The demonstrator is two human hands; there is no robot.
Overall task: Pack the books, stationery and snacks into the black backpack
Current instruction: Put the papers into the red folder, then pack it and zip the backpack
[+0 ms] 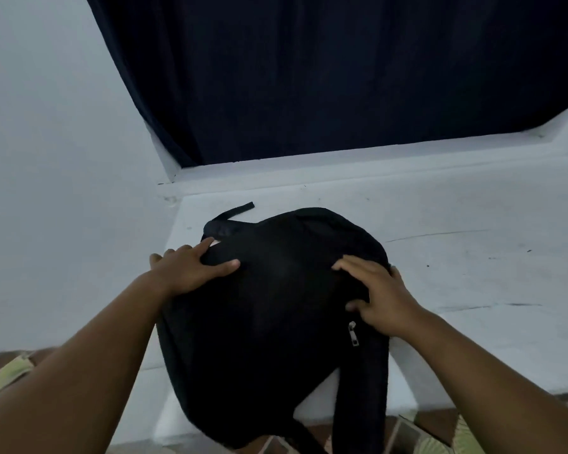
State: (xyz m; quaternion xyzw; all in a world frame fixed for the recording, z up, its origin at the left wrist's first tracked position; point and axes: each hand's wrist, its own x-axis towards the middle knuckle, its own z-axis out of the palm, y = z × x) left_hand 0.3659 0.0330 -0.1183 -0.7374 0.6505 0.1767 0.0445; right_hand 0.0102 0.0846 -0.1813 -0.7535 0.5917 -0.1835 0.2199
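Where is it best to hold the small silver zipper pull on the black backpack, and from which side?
Pinch the silver metal zipper pull at its free lower tab, coming from the right, where the right hand already rests. It hangs flat against the black fabric backpack, so a two-finger grip probably suits.

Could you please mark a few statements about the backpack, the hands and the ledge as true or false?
1. Both hands, left and right, rest on the black backpack. True.
2. The backpack lies on a white ledge. True.
3. Books sit beside the backpack. False: none are visible.
4. A red curtain hangs behind. False: the curtain is dark blue.
5. A metal zipper pull shows near the right hand. True.
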